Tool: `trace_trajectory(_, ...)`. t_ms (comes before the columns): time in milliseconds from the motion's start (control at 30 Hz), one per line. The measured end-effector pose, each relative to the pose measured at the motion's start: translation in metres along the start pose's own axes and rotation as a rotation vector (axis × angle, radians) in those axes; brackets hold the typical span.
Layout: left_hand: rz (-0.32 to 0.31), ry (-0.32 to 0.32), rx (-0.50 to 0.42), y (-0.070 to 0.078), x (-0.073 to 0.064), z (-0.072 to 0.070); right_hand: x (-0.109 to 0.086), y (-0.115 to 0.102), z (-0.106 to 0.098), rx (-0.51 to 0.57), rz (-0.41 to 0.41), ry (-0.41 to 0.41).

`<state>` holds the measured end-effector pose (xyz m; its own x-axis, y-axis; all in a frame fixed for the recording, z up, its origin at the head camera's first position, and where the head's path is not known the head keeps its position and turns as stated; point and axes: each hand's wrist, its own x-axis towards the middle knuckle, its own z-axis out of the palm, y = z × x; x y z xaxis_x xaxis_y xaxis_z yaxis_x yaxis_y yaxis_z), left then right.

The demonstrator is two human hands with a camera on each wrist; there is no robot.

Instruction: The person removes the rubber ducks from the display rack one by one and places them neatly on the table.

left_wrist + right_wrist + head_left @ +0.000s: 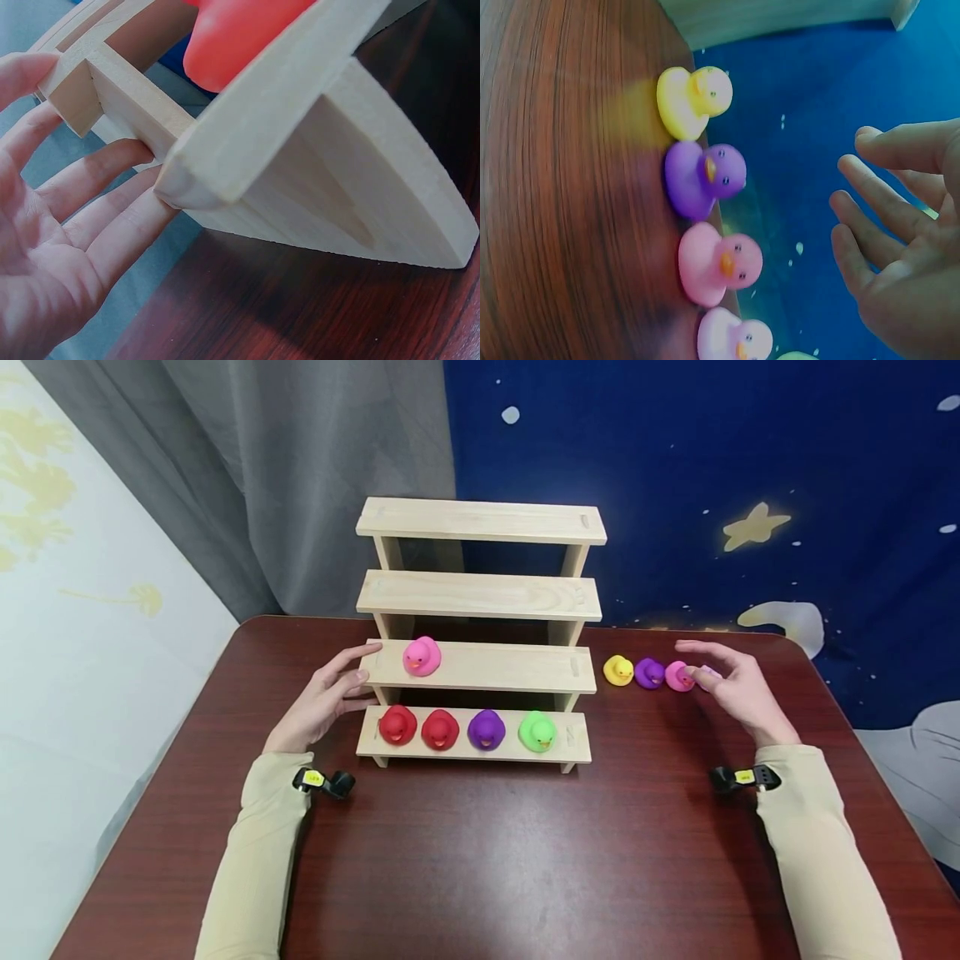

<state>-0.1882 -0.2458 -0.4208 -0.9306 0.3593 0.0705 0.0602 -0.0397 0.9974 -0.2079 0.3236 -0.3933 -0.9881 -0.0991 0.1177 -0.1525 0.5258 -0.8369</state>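
My left hand [313,703] is at the left end of a stepped wooden shelf [480,593]. In the left wrist view its extended fingers [124,217] touch the wood edge. A pink rubber duck [422,657] sits on the second step from the bottom. The bottom step carries two red ducks [440,730], a purple duck [487,730] and a green duck [537,732]. My right hand [738,691], fingers loosely bent and holding nothing, hovers by a row of ducks: yellow [682,101], purple [694,180], pink [705,262] and pale pink [720,337], the last partly hidden in the head view.
The shelf stands on a dark reddish-brown table [480,860]. Behind are a grey curtain [322,485] and a blue cloth [675,485] with stars. A pale patterned surface [90,610] flanks the table's left side. A greenish sliver [799,355] shows below the pale pink duck.
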Motion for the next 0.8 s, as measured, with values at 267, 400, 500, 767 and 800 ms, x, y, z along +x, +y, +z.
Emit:
trace_trajectory(267, -0.004, 0.005, 0.006, 0.001, 0.000, 0.001, -0.002, -0.015, 0.012, 0.005, -0.030, -0.041)
trace_trajectory(400, 0.003, 0.002, 0.003, 0.001, 0.000, 0.001, -0.004, -0.022, 0.018, 0.000, -0.042, -0.066)
trace_trajectory(500, 0.004, 0.002, -0.004, 0.001, 0.000, 0.001, -0.006, -0.028, 0.022, 0.002, -0.057, -0.075)
trace_trajectory(767, -0.003, 0.009, -0.003, 0.000, 0.000, 0.001, -0.014, -0.050, 0.032, -0.017, -0.079, -0.110)
trace_trajectory(800, -0.002, 0.009, -0.004, 0.000, 0.000, 0.001, -0.014, -0.053, 0.033, -0.012, -0.087, -0.119)
